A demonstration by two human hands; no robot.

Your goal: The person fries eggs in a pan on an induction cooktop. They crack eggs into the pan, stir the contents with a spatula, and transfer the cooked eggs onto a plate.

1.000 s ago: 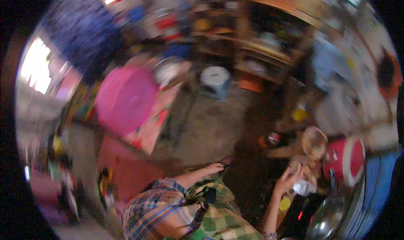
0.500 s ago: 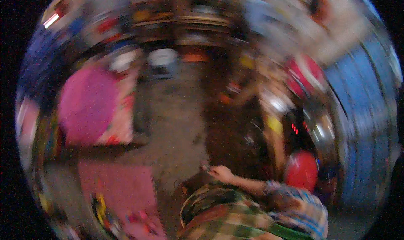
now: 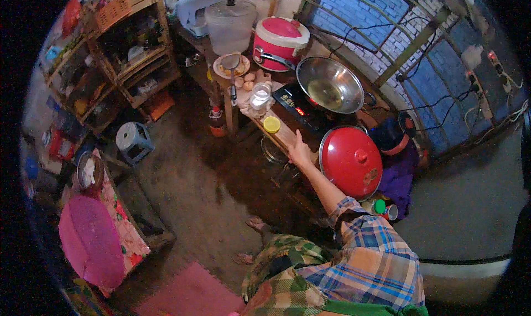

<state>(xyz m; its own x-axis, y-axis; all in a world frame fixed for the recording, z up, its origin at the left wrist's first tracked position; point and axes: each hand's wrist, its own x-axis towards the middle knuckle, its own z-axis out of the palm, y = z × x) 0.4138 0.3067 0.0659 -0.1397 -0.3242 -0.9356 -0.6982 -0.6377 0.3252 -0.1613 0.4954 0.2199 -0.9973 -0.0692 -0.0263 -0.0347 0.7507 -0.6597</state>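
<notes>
My right hand (image 3: 299, 152) reaches to the front edge of the wooden table (image 3: 285, 135), one finger stretched out and nothing visible in it. Its other fingers are partly hidden. Just beyond it is a black induction cooker (image 3: 293, 107) with a lit red display. A steel wok (image 3: 330, 85) rests on the cooker, with some yellowish liquid at its bottom. Beside my hand, to the right, is a large red lid (image 3: 351, 162) with a knob. A yellow round lid (image 3: 271, 124) and a clear jar (image 3: 260, 97) stand to the left. My left hand is out of view.
Several eggs (image 3: 248, 86), a strainer (image 3: 232, 65) over a bowl and a pink rice cooker (image 3: 280, 43) occupy the table's far part. Cables hang by the barred window (image 3: 359, 17). A stool (image 3: 134, 141) and a low table with a pink cover (image 3: 91, 241) stand left.
The view has swung right toward the cooking table and sharpened. My right hand, earlier low near my lap, now extends forward to the table edge.
</notes>
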